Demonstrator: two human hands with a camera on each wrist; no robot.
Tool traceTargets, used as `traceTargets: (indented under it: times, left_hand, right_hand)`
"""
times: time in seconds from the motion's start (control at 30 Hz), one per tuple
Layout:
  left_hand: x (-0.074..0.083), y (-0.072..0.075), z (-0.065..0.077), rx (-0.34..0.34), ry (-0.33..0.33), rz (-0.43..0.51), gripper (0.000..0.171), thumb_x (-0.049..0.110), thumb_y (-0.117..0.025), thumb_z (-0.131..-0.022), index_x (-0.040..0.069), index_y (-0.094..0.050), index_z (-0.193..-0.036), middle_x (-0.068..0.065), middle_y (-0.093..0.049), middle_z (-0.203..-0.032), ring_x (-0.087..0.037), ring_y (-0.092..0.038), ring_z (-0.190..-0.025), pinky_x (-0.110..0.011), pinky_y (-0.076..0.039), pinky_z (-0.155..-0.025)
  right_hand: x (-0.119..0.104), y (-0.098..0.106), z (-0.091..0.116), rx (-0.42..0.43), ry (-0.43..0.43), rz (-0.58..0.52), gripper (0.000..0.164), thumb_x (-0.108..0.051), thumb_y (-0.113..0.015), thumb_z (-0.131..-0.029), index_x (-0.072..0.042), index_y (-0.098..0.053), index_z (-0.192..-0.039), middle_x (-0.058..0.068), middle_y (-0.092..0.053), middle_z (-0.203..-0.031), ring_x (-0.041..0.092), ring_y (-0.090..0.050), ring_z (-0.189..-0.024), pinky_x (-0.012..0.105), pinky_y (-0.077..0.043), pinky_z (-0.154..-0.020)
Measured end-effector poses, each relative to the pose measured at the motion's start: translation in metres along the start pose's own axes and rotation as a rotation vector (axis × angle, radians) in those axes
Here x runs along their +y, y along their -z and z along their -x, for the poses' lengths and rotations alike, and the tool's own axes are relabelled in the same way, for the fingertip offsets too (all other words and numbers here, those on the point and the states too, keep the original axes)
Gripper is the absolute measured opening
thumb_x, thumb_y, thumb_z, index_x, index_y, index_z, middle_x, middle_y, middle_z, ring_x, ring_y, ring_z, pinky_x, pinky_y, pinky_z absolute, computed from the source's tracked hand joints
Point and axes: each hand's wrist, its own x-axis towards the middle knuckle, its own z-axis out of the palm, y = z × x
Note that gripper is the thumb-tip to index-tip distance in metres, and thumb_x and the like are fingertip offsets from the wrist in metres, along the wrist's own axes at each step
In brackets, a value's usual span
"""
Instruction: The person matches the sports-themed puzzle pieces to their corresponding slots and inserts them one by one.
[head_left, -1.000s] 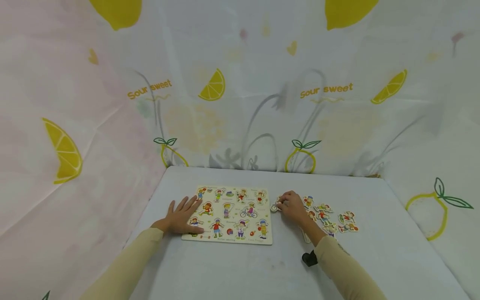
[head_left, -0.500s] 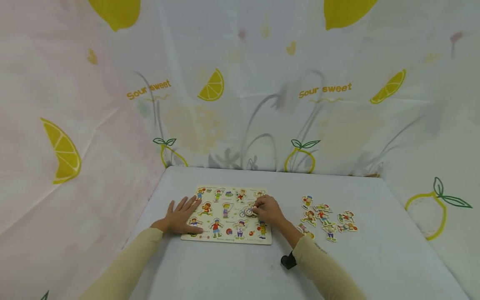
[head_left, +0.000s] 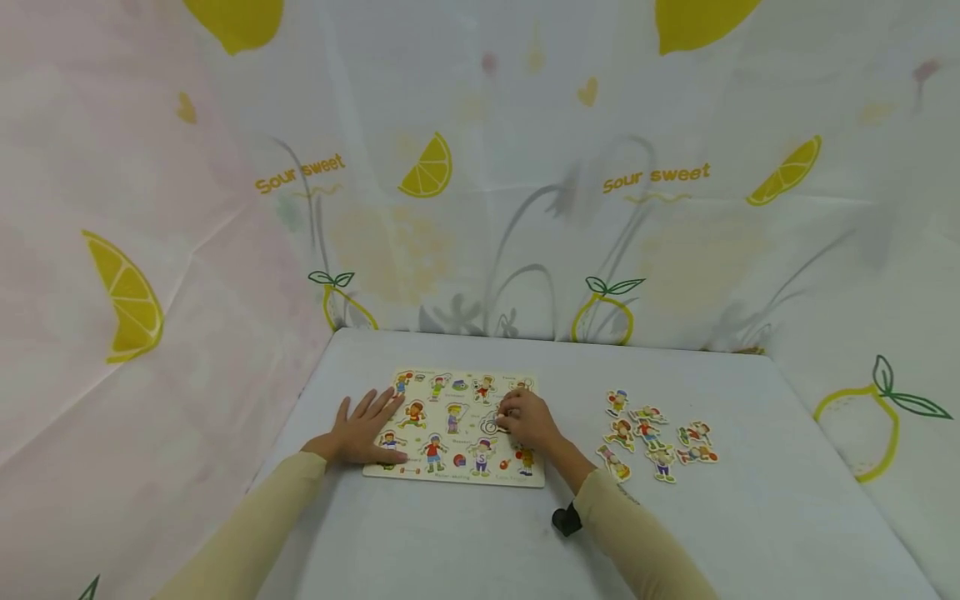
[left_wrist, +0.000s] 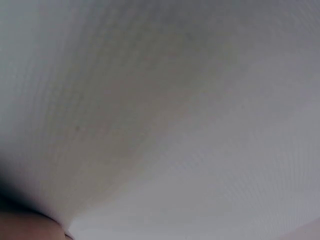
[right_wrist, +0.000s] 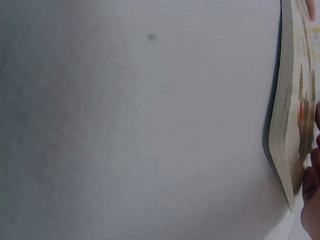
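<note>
Pinched in my right hand (head_left: 525, 417), the bicycle cutout (head_left: 488, 423) is now over the printed board (head_left: 472, 480).
Seen from my head, the bicycle cutout has come across from just beyond the printed board's right edge to its middle-right part; I judge that the work has moved from fetching to placing. Whether it sits flush or is only held above the surface, I cannot tell. My left hand (head_left: 362, 433) lies spread over the printed board's left side, gripping nothing, apparently steadying it. The loose cutouts (head_left: 647, 432) lie on the white table (head_left: 420, 533), well apart to the right. At my left wrist, only a blurred pale surface and a bit of hand show. At my right wrist, I see the printed board's edge and some of my right hand, but not the bicycle cutout.
</note>
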Motion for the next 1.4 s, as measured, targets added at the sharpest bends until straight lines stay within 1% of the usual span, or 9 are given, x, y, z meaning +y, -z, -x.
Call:
traceTargets:
  times: [0.17,0.3,0.53,0.67,0.8,1.03,1.17,1.27,1.4]
  left_hand:
    - [-0.0018,-0.003,-0.0034,0.003,-0.004,0.009,0.119,0.085,-0.061,-0.069,0.022,-0.016,-0.16,-0.008,-0.007,-0.168,-0.041,-0.002,-0.153,-0.073,0.007,-0.111]
    - [-0.0029,-0.0059,-0.0046,0.011,-0.008,-0.007,0.119,0.087,-0.057,-0.07,0.023,-0.015,-0.16,-0.006,-0.006,-0.168,-0.039,-0.002,-0.153,-0.072,0.006,-0.112]
    - [-0.0008,-0.0018,-0.0025,0.015,-0.002,0.011,0.119,0.086,-0.059,-0.069,0.022,-0.017,-0.16,-0.008,-0.007,-0.168,-0.04,-0.002,-0.153,-0.072,0.007,-0.112]
    - [-0.0006,-0.0011,-0.0005,0.008,0.0,0.01,0.119,0.086,-0.058,-0.07,0.022,-0.015,-0.16,-0.007,-0.005,-0.168,-0.04,-0.001,-0.153,-0.071,0.008,-0.112]
    - [-0.0009,-0.0021,-0.0007,0.013,-0.001,0.01,0.119,0.088,-0.056,-0.069,0.023,-0.015,-0.16,-0.006,-0.005,-0.168,-0.039,-0.001,-0.153,-0.071,0.008,-0.112]
    - [-0.0023,-0.0031,-0.0024,0.021,-0.003,0.01,0.118,0.087,-0.057,-0.07,0.023,-0.016,-0.16,-0.007,-0.006,-0.168,-0.04,-0.002,-0.153,-0.072,0.008,-0.112]
    - [-0.0029,-0.0033,-0.0026,0.017,-0.001,-0.011,0.119,0.088,-0.056,-0.07,0.023,-0.015,-0.16,-0.006,-0.005,-0.168,-0.04,-0.001,-0.153,-0.071,0.008,-0.112]
    - [-0.0029,-0.0024,-0.0031,0.005,0.005,-0.018,0.12,0.089,-0.054,-0.069,0.024,-0.013,-0.16,-0.006,-0.004,-0.168,-0.039,-0.001,-0.153,-0.071,0.008,-0.113]
    - [-0.0022,-0.0004,-0.003,-0.008,0.01,-0.003,0.12,0.088,-0.056,-0.069,0.024,-0.012,-0.16,-0.006,-0.004,-0.168,-0.04,-0.001,-0.153,-0.071,0.009,-0.112]
  right_hand:
    - [0.0021,-0.0019,-0.0003,0.031,0.015,-0.015,0.007,-0.016,-0.079,-0.085,-0.011,-0.075,-0.08,0.006,-0.066,-0.099,0.024,-0.061,-0.095,0.043,-0.05,-0.085]
    - [0.0033,-0.0037,-0.0011,0.058,0.007,-0.036,0.007,-0.015,-0.079,-0.084,-0.011,-0.076,-0.079,0.005,-0.066,-0.094,0.02,-0.06,-0.09,0.038,-0.05,-0.08]
    - [0.0022,-0.0045,-0.0014,0.061,-0.044,-0.086,0.006,-0.014,-0.079,-0.083,-0.011,-0.075,-0.08,0.005,-0.068,-0.095,0.021,-0.062,-0.093,0.041,-0.05,-0.084]
    - [0.0022,-0.0063,-0.0007,0.053,-0.064,-0.089,0.006,-0.015,-0.079,-0.083,-0.011,-0.075,-0.081,0.004,-0.067,-0.096,0.02,-0.061,-0.092,0.039,-0.049,-0.083]
    - [0.0017,-0.0082,-0.0004,0.057,-0.08,-0.078,0.006,-0.016,-0.079,-0.083,-0.011,-0.075,-0.081,0.004,-0.067,-0.097,0.021,-0.059,-0.092,0.04,-0.048,-0.085]
    - [0.0002,-0.0095,0.0013,0.091,-0.073,-0.097,0.006,-0.013,-0.078,-0.082,-0.01,-0.074,-0.078,0.005,-0.067,-0.096,0.025,-0.06,-0.093,0.045,-0.047,-0.086]
    - [0.0,-0.0082,0.0028,0.116,-0.03,-0.091,0.006,-0.013,-0.077,-0.082,-0.01,-0.074,-0.079,0.005,-0.067,-0.094,0.024,-0.06,-0.091,0.042,-0.048,-0.082]
    - [-0.0003,-0.007,0.0034,0.118,-0.027,-0.092,0.006,-0.014,-0.077,-0.083,-0.011,-0.074,-0.079,0.005,-0.068,-0.095,0.023,-0.06,-0.091,0.041,-0.048,-0.082]
    - [0.0002,-0.0068,0.0009,0.071,-0.11,-0.123,0.006,-0.016,-0.078,-0.083,-0.012,-0.074,-0.081,0.004,-0.068,-0.1,0.023,-0.061,-0.097,0.044,-0.049,-0.087]
